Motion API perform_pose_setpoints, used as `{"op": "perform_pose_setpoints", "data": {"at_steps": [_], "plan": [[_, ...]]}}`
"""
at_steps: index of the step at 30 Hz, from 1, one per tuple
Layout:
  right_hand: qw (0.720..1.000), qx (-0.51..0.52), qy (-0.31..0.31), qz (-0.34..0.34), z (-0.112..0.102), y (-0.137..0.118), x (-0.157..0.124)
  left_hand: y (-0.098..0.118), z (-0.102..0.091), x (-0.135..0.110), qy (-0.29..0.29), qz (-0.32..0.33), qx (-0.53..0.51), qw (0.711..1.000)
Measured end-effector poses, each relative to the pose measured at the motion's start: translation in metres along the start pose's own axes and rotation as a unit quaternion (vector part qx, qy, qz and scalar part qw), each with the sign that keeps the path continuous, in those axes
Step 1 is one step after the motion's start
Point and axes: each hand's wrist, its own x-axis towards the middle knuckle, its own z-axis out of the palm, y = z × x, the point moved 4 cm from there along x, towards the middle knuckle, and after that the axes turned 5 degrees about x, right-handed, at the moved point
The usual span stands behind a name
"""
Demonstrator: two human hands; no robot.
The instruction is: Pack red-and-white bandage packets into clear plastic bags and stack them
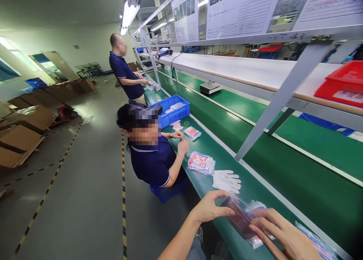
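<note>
Green tabletop (255,184), white glove (227,181) at its near edge. Red-and-white packets (201,163) at ten o'clock of the glove; blue bin (172,114) beyond. Red crate (344,84) at two o'clock. Yellow-black floor stripes (123,199).

A long green workbench (255,112) runs beneath a white shelf (241,69) hung with printed sheets (241,10), lit by ceiling tube lights (129,12), while flattened cardboard boxes (25,127) line the grey floor (85,184) with its striped tape.

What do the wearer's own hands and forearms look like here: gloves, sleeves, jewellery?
Both are bare. The left hand has no glove, ring or watch in view, and its forearm shows no sleeve up to the frame edge. The right hand is also ungloved, with short plain nails; its wrist is cut off by the frame. No markings are visible.
</note>
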Motion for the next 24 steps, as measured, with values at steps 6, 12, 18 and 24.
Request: {"op": "perform_pose_setpoints", "data": {"at_steps": [6, 12, 18, 24], "plan": [[0.998, -0.009, 0.029, 0.049, -0.029, -0.018, 0.002, 0.009, 0.023, 0.002, -0.004, -0.027, -0.02, 0.999], [0.986, 0.017, 0.109, 0.125, -0.04, 0.001, -0.02, 0.016, 0.037, -0.001, 0.011, -0.017, 0.017, 1.0], [0.971, 0.106, 0.107, 0.188, -0.028, -0.005, -0.01, 0.03, 0.049, -0.005, 0.021, 0.009, 0.076, 0.997], [0.957, 0.199, 0.047, 0.206, -0.022, -0.014, 0.004, 0.034, 0.051, -0.008, 0.026, 0.01, 0.093, 0.995]]}}
